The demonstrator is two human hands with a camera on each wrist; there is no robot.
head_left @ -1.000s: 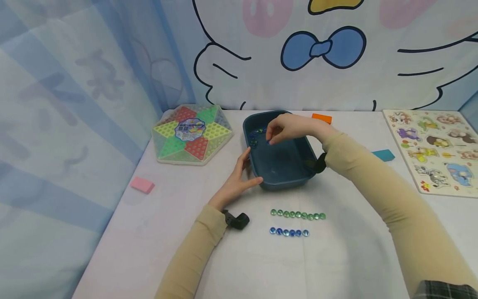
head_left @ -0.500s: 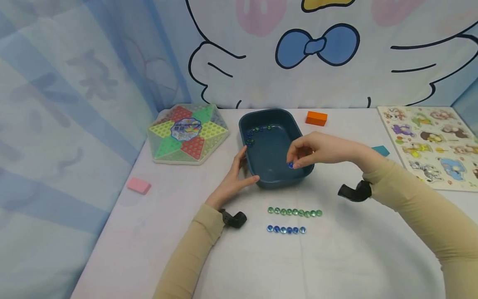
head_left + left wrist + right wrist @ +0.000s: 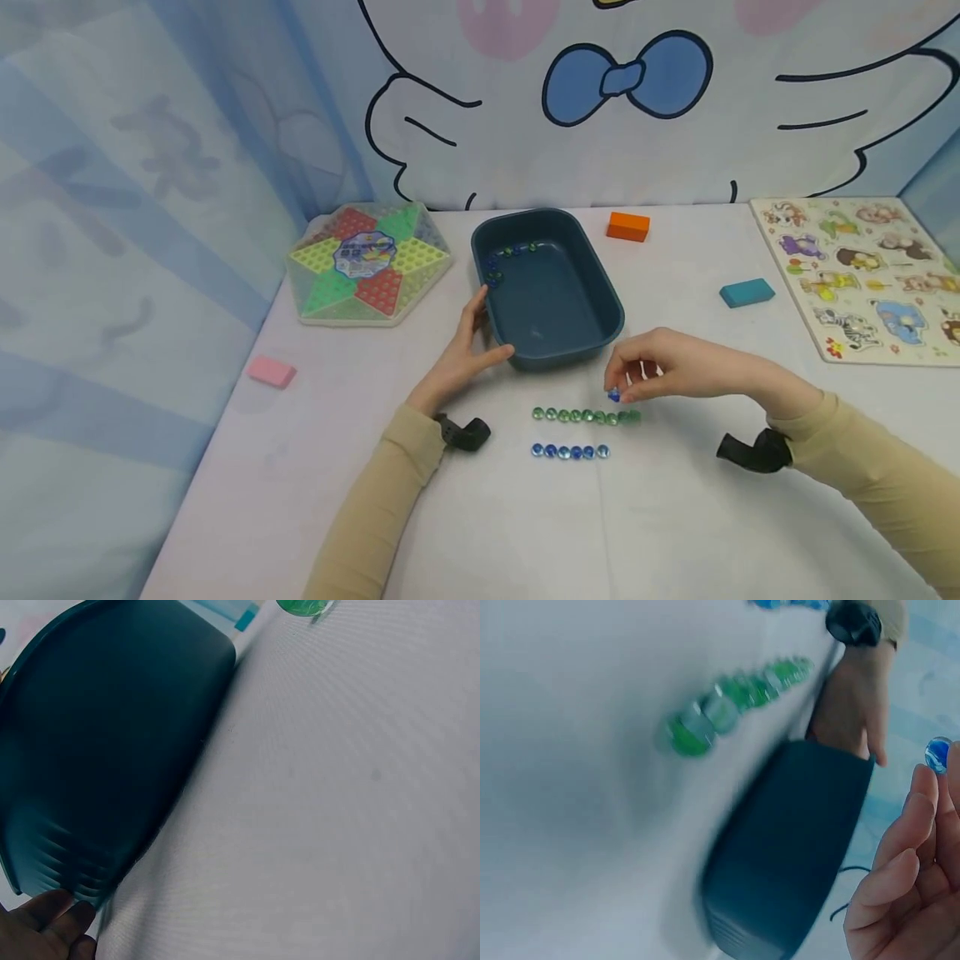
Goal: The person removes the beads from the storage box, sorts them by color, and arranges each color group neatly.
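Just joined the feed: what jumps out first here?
The right hand pinches a blue marble just above the right end of the green marble row, with a shorter blue marble row nearer the person. Behind them, the left hand touches the dark blue tub.

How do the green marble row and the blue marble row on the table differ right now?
The green row is longer than the blue row, reaching further right. The green row lies nearer the teal tub; the blue row lies nearer the person. The right hand hovers over the green row's right end, pinching a blue marble; nothing is over the blue row. Both are straight, side-to-side lines starting at about the same left edge.
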